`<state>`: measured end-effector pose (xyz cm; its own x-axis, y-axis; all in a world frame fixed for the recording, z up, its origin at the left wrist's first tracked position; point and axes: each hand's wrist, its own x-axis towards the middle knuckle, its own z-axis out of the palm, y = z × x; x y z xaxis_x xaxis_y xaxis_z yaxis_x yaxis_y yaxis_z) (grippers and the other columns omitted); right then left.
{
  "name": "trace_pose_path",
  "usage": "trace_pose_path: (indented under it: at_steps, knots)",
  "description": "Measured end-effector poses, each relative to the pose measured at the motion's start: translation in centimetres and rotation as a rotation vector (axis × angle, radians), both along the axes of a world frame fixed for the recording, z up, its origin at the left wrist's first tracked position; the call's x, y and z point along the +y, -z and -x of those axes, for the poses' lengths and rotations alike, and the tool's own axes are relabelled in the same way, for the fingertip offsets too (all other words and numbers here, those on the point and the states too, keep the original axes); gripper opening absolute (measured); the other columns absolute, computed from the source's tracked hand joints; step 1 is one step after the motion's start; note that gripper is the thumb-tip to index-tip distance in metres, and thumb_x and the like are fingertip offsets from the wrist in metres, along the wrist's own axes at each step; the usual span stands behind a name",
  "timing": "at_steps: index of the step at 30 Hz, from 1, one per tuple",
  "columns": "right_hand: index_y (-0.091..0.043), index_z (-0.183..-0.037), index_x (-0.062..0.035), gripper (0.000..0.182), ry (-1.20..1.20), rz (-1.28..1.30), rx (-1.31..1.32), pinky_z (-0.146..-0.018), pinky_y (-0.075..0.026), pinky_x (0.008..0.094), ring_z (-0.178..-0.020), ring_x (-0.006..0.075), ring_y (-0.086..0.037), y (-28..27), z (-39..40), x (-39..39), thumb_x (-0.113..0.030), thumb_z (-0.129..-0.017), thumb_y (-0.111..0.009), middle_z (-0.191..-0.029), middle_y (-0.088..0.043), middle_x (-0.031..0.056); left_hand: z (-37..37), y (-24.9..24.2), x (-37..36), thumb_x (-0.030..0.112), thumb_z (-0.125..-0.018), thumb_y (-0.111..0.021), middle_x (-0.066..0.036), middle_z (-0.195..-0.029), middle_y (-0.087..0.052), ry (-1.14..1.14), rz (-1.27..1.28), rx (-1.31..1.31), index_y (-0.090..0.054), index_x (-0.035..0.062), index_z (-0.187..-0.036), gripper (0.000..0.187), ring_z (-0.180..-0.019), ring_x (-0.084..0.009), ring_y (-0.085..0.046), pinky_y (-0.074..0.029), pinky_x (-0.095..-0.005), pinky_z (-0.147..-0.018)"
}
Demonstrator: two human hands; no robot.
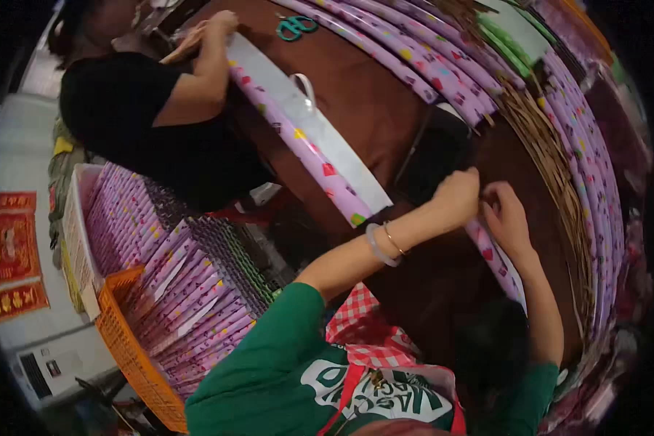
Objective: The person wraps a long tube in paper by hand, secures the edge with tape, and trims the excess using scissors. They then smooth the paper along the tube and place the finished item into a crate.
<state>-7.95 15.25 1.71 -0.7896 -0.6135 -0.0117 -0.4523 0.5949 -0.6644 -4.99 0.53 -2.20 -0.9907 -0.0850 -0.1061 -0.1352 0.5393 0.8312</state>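
Fingers curled, grip impossible to tell, the patterned strip [493,259] is seemingly being worked by left hand [458,198] and right hand [509,220], careful alignment called for.

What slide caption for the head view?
Left hand and right hand close together by the far end of lilac printed strip.

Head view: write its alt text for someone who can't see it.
Left hand and right hand are close together at the end of a purple patterned strip on a brown table. Another person in black is beside a longer strip; scissors lie nearby.
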Motion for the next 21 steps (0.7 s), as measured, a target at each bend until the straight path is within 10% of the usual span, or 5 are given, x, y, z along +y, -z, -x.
trace_pose_path:
  at_steps: [7,12,21]
  knots:
    - [-0.056,-0.084,-0.0048,0.011,0.011,0.022,0.196,-0.064,-0.049,0.0369,-0.073,0.0282,-0.059,1.1,-0.9,-0.1,-0.01,-0.077,-0.062,-0.081,-0.055,0.0097,-0.1,-2.0,-2.1,0.007,-0.071,-0.064,-0.023,-0.081,-0.065,0.097,-0.212,-0.082,-0.055,-0.0085,-0.097,0.032,-0.078,-0.0332,-0.065,-0.052,-0.0374,-0.067]
    - [-0.057,-0.083,-0.0033,0.01,0.021,0.019,0.215,-0.065,-0.049,0.0369,-0.072,0.0279,-0.059,1.7,-1.0,-0.4,-0.01,-0.077,-0.06,-0.079,-0.056,0.011,0.2,-2.1,-2.4,-0.001,-0.077,-0.059,-0.013,-0.076,-0.062,0.135,-0.286,-0.176,-0.05,-0.0112,-0.106,0.032,-0.046,-0.012,-0.052,-0.039,-0.0253,-0.04]
    - [-0.057,-0.081,-0.0004,0.012,0.045,0.045,0.143,-0.064,-0.049,0.0372,-0.069,0.0292,-0.06,2.1,-0.6,-0.6,-0.01,-0.075,-0.061,-0.076,-0.057,0.0137,0.1,-2.5,-2.6,-0.002,-0.076,-0.06,-0.015,-0.081,-0.065,0.146,-0.288,-0.205,-0.05,-0.0116,-0.107,0.034,-0.046,-0.0117,-0.053,-0.04,-0.0254,-0.04]
